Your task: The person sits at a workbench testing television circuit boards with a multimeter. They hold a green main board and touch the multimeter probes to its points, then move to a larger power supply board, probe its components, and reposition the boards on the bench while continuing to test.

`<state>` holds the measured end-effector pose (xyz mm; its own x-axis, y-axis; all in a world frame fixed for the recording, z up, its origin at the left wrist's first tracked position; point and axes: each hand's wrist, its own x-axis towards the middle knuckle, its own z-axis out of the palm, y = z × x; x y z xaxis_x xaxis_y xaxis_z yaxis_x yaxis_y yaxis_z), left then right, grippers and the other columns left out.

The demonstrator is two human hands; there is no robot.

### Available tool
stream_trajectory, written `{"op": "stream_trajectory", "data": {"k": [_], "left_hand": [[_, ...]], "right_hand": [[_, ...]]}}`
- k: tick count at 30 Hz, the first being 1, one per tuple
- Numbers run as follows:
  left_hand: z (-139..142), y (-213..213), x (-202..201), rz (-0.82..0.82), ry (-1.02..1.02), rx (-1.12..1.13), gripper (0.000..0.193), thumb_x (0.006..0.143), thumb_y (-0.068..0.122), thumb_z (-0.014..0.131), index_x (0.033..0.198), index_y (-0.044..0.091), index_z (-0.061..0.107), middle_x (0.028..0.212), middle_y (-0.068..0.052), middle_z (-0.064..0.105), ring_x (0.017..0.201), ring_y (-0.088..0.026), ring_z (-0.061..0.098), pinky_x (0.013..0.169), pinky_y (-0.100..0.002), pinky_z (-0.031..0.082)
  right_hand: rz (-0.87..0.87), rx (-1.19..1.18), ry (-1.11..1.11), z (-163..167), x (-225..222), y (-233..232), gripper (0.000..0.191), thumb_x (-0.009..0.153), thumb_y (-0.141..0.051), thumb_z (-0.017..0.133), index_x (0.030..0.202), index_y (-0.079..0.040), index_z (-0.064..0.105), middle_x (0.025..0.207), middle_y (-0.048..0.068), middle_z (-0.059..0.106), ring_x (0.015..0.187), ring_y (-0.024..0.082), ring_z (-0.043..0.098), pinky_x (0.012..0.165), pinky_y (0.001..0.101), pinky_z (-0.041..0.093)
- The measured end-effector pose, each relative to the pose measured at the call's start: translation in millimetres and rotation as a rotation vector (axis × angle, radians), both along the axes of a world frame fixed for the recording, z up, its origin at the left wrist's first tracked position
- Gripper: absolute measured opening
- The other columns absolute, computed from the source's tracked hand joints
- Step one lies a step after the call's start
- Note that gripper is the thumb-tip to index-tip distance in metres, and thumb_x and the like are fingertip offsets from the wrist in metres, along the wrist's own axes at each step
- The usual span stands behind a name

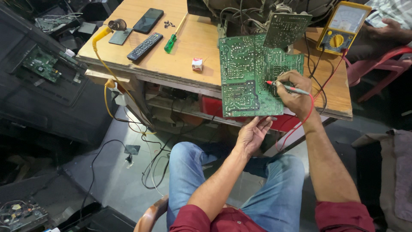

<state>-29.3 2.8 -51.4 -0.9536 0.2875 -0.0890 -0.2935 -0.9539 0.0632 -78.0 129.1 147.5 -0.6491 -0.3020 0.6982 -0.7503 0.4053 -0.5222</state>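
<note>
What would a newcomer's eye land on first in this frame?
Probably the large green circuit board at the wooden table's front edge, with the left hand under its lower edge and the right hand pressing a red probe to it. Next, the yellow multimeter at the table's far right.

Left of the hands, on the wooden bench: green-handled screwdriver (172, 41), black remote control (145, 46), black smartphone (148, 20), small white box (197, 64). Above the right hand: yellow analogue multimeter (343, 27).
</note>
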Motion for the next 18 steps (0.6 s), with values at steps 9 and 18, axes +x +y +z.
{"op": "stream_trajectory", "data": {"k": [9, 18], "left_hand": [[1.8, -1.4, 2.0, -0.007, -0.018, 0.005, 0.02, 0.103, 0.009, 0.062, 0.118, -0.002, 0.064, 0.116, -0.018, 0.071, 0.111, -0.03, 0.068, 0.114, -0.049, 0.047], [2.4, 4.6, -0.9, 0.006, 0.004, -0.005, 0.019, 0.103, 0.01, 0.061, 0.12, 0.0, 0.063, 0.116, -0.017, 0.071, 0.112, -0.031, 0.067, 0.113, -0.049, 0.046]], "right_hand": [[-0.004, 0.0, -0.011, 1.1, 1.8, -1.0, 0.007, 0.089, 0.002, 0.068, 0.095, 0.006, 0.067, 0.101, 0.016, 0.072, 0.093, 0.024, 0.07, 0.085, 0.0325, 0.055], [0.006, 0.01, -0.006, 3.0, -4.0, 4.8, 0.007, 0.089, 0.002, 0.069, 0.095, 0.005, 0.068, 0.099, 0.015, 0.072, 0.092, 0.024, 0.07, 0.083, 0.0321, 0.055]]}}
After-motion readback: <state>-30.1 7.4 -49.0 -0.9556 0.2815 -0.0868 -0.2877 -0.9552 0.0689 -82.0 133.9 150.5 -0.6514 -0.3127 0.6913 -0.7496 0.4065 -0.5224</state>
